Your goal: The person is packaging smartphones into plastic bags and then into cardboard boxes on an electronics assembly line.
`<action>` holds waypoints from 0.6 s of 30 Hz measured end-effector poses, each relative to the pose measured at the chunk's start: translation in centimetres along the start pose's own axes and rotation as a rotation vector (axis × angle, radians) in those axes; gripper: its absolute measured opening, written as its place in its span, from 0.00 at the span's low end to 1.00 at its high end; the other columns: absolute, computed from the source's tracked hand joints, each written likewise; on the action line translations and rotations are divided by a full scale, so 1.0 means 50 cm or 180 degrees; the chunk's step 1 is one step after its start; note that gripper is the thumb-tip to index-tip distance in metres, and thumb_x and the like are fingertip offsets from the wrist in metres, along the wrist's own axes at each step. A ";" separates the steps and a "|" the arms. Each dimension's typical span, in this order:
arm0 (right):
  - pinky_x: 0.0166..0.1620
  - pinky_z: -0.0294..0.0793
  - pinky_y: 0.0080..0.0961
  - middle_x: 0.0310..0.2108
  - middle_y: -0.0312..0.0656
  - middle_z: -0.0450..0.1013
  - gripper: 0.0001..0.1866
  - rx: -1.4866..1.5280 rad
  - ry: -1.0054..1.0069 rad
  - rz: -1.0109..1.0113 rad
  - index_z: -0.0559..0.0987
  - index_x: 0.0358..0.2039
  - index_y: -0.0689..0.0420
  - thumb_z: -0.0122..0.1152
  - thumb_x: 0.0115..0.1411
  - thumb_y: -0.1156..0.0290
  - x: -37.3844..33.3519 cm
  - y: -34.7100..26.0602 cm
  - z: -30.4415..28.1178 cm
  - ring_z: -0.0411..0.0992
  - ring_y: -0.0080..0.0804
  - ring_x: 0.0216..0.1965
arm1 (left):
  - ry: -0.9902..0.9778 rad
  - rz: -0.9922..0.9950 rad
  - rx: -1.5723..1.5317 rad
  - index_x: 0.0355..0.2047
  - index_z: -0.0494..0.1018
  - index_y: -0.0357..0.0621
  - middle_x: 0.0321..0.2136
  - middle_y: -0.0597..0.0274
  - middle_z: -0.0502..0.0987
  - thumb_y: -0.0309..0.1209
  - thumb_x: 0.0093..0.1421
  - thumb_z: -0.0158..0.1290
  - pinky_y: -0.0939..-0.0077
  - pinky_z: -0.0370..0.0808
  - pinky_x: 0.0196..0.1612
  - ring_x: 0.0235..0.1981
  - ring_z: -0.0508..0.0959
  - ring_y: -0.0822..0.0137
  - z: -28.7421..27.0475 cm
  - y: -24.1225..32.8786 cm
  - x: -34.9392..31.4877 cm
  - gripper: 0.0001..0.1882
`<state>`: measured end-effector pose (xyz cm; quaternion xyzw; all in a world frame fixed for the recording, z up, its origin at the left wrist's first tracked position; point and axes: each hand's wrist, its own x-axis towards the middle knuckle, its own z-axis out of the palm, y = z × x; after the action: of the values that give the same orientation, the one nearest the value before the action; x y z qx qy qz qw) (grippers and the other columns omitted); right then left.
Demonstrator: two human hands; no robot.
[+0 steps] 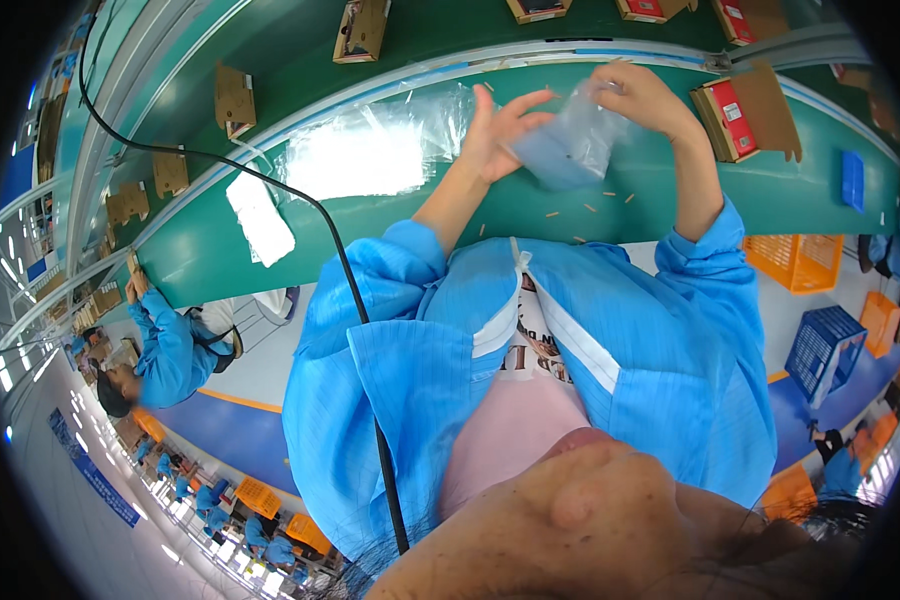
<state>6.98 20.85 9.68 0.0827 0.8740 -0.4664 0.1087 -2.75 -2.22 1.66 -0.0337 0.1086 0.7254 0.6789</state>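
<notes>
A clear plastic bag (568, 150), slightly blurred and bluish at its lower part, hangs over the green worktop. My right hand (638, 95) pinches the bag near its upper edge with curled fingers. On the other side, my left hand (500, 138) has its thumb and fingers spread, with the fingertips against or just beside the bag; contact is hard to tell. Left of that hand lies a spread of shiny clear plastic bags (360, 150). Several small tan sticks (552, 214) are scattered on the worktop below the bag.
An open red and brown carton (735, 120) stands right of my right hand. Farther right sits a blue tray (852, 180). A white packet (260, 220) lies at left, near a black cable (320, 210). Beyond the metal rail (440, 72) are several cartons. A co-worker (170, 350) is at left.
</notes>
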 end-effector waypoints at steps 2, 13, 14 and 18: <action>0.34 0.69 0.27 0.27 0.44 0.72 0.10 -0.0557 0.0723 -0.0146 0.74 0.34 0.60 0.53 0.53 0.69 0.004 0.052 0.022 0.70 0.34 0.29 | 0.0595 0.0386 0.0812 0.61 0.54 0.39 0.55 0.50 0.66 0.72 0.51 0.34 0.50 0.58 0.60 0.58 0.64 0.50 0.011 -0.020 -0.023 0.52; 0.26 0.73 0.32 0.28 0.39 0.70 0.16 -0.1997 0.2269 -0.0457 0.76 0.42 0.44 0.57 0.50 0.66 0.013 -0.111 0.199 0.74 0.36 0.28 | 0.1874 0.0999 0.0182 0.36 0.73 0.43 0.36 0.61 0.77 0.50 0.67 0.36 0.64 0.72 0.46 0.41 0.75 0.63 0.019 -0.046 0.038 0.25; 0.25 0.72 0.28 0.26 0.38 0.69 0.11 -0.2367 0.2028 -0.1296 0.79 0.35 0.46 0.57 0.50 0.65 0.003 -0.129 0.246 0.73 0.32 0.28 | 0.0193 0.0912 0.0050 0.29 0.71 0.44 0.31 0.62 0.75 0.51 0.67 0.35 0.67 0.72 0.41 0.37 0.74 0.65 -0.028 -0.021 0.046 0.25; 0.29 0.70 0.28 0.26 0.38 0.72 0.08 -0.1298 0.2318 -0.1423 0.78 0.30 0.50 0.54 0.53 0.63 0.045 -0.110 0.264 0.71 0.30 0.28 | 0.0985 0.0914 -0.0059 0.19 0.65 0.48 0.22 0.65 0.71 0.52 0.66 0.38 0.71 0.69 0.27 0.26 0.71 0.70 0.038 -0.042 0.035 0.25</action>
<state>4.94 6.93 6.31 0.0277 0.9253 -0.2379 -0.2939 -0.62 -0.02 2.93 -0.1352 0.2086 0.8018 0.5434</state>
